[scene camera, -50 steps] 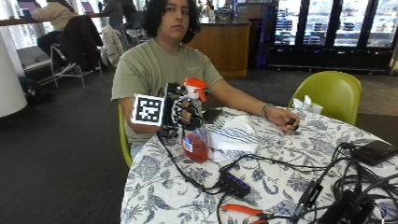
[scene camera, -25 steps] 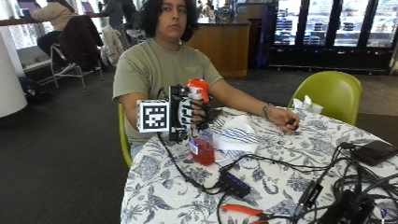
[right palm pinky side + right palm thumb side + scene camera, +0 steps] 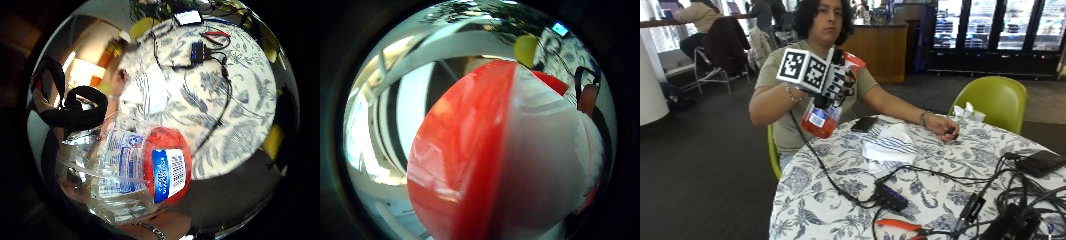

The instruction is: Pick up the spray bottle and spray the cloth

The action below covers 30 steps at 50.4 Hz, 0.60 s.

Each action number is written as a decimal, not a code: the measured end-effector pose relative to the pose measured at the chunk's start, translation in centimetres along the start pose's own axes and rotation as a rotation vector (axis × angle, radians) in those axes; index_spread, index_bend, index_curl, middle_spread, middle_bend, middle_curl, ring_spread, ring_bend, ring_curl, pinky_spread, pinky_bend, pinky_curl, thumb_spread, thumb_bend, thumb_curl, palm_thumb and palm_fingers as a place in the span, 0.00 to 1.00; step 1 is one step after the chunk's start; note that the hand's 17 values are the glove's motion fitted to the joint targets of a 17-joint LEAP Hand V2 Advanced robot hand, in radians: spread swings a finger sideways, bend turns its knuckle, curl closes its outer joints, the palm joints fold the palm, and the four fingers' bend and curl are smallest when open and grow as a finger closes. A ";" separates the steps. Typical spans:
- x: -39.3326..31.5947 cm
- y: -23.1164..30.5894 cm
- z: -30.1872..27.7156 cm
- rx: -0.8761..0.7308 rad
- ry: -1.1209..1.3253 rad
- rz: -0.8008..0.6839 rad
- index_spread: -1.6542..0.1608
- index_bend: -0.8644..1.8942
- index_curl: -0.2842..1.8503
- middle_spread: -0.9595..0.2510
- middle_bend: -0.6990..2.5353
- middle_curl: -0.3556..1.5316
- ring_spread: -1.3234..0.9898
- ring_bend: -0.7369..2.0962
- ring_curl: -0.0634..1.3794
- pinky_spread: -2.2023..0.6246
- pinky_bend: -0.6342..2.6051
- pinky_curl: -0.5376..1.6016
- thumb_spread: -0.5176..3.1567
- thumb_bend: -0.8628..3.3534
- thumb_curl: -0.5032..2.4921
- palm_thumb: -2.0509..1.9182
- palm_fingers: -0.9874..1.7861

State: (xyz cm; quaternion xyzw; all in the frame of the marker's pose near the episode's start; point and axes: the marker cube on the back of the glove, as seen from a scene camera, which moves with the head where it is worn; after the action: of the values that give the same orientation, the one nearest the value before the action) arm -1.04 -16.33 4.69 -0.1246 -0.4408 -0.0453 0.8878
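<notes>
On the table's near side lie cables (image 3: 919, 175). The striped cloth (image 3: 887, 146) is further in, near the centre. At its ten o'clock, raised, the gloved right hand (image 3: 834, 80) clasps the tilted spray bottle (image 3: 826, 112). A spray from that height could miss and wet the cables.

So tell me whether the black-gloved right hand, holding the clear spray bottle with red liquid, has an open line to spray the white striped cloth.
Probably yes: the right hand holds the spray bottle raised above the table's edge, and nothing stands between it and the cloth lying flat nearby.
</notes>
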 end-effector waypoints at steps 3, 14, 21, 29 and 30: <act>-0.6 -0.6 0.3 -0.090 0.077 0.052 0.79 0.40 0.35 0.69 0.39 0.46 0.51 0.45 0.34 0.72 0.32 0.44 0.31 0.20 0.37 0.77 0.83; 0.6 -2.2 4.7 -0.383 0.268 0.320 0.79 0.40 0.37 0.69 0.39 0.47 0.51 0.46 0.35 0.72 0.32 0.44 0.29 0.20 0.39 0.77 0.83; 4.1 -3.4 7.9 -0.530 0.390 0.570 0.79 0.40 0.38 0.69 0.39 0.47 0.51 0.46 0.36 0.72 0.32 0.44 0.29 0.20 0.39 0.77 0.83; 8.2 -3.5 10.8 -0.639 0.534 0.768 0.80 0.40 0.39 0.70 0.39 0.47 0.52 0.46 0.36 0.72 0.32 0.44 0.29 0.20 0.40 0.77 0.82; 8.6 -3.4 11.0 -0.652 0.550 0.783 0.80 0.39 0.39 0.70 0.39 0.47 0.52 0.46 0.36 0.72 0.32 0.44 0.29 0.20 0.40 0.77 0.82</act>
State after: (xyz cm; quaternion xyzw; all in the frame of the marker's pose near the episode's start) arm -4.94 -16.48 18.56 -0.5291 -0.0784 0.1222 0.8361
